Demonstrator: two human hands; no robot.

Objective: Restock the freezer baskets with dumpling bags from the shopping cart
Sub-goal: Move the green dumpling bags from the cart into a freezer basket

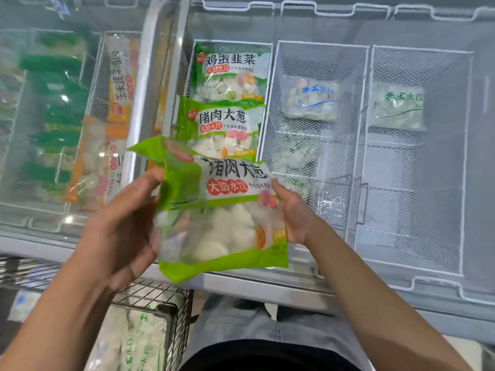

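The chest freezer (267,285) fills most of the view, its white mesh baskets side by side. The left basket (267,103) holds two green dumpling bags (230,73) lying flat, one overlapping the other. The middle basket (321,145) has a clear bag with blue print (312,99) at the far end and blurred bags nearer. The right basket (417,162) holds one clear bag with green print (397,108). The shopping cart (160,311) at lower left carries more white bags (139,338). Above the freezer's front edge, a green dumpling bag (219,215) is held upright: the left hand (120,231) grips its left side, the right hand (293,212) pinches its right edge
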